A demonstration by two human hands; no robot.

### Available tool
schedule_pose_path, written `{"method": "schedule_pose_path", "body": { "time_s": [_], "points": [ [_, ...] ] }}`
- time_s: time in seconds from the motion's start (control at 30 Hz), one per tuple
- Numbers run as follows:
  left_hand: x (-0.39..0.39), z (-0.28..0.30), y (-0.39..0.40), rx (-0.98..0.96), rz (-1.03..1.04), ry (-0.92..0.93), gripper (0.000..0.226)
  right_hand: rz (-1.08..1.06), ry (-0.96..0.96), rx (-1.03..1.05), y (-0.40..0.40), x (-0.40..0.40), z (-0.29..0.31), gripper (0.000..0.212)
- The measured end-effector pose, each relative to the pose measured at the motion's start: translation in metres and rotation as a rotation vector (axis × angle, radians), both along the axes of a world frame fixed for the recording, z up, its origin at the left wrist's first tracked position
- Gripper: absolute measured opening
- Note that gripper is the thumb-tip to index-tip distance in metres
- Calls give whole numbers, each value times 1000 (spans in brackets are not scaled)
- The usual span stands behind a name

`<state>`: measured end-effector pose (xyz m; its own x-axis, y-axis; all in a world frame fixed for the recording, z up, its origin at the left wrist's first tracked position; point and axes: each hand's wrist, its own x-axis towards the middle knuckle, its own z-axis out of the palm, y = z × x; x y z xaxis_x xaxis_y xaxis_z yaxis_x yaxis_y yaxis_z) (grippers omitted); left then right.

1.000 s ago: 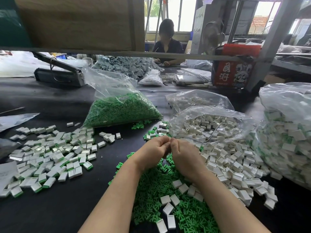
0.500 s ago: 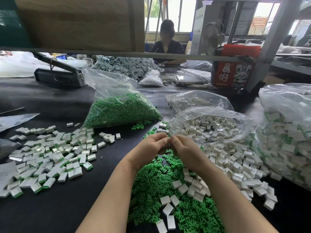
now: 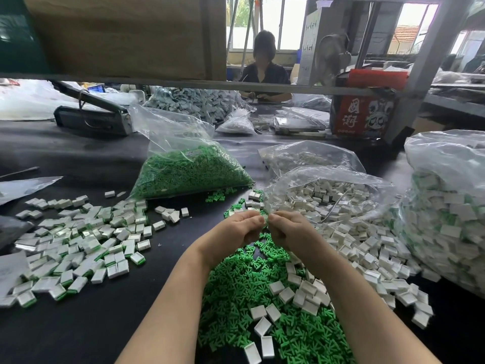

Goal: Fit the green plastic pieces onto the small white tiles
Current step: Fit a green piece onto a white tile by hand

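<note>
Fingertips: I see both sets curled tight, meeting tip to tip on one small piece (image 3: 265,220); a sliver of pale green shows btwn them, rest hidden, can't tell tile or insert.
Left hand (image 3: 236,232): pinches piece from its side, thumb on top.
Right hand (image 3: 290,232): pinches same piece from opp. side, knuckles up.
Green plastic pieces (image 3: 236,290): loose heap directly below the fingers, running back toward my forearms.
White tiles (image 3: 349,240): loose spread just right of fingers, a few lying on the green heap.
Tile bag (image 3: 328,190): clear, open, just beyond right fingertips, white tiles inside.
Green bag (image 3: 189,169): clear, packed w/ green pieces, beyond & left of fingers.
Fitted tiles (image 3: 78,243): white w/ green edges, scattered well left of left hand.
Big bag (image 3: 451,206): far right, white & green pieces inside.
Table (image 3: 78,332): black surface under all.
</note>
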<state>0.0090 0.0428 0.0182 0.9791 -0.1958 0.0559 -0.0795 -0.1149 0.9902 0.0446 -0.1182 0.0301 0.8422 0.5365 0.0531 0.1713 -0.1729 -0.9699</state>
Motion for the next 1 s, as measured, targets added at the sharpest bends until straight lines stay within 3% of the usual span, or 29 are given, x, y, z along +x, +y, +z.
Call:
{"method": "schedule_pose_path", "body": {
  "time_s": [0.2, 0.67, 1.0],
  "points": [
    [-4, 6, 0, -16, -46, 15, 26, 99, 167, 47, -7, -2, 4, 34],
    [-6, 8, 0, 30, -48, 72, 20, 105, 48, -46, -6, -3, 3, 25],
    [-12, 22, 2, 51, -131, 141, 21, 273, 168, 0, -17, -3, 8, 31]
  ]
}}
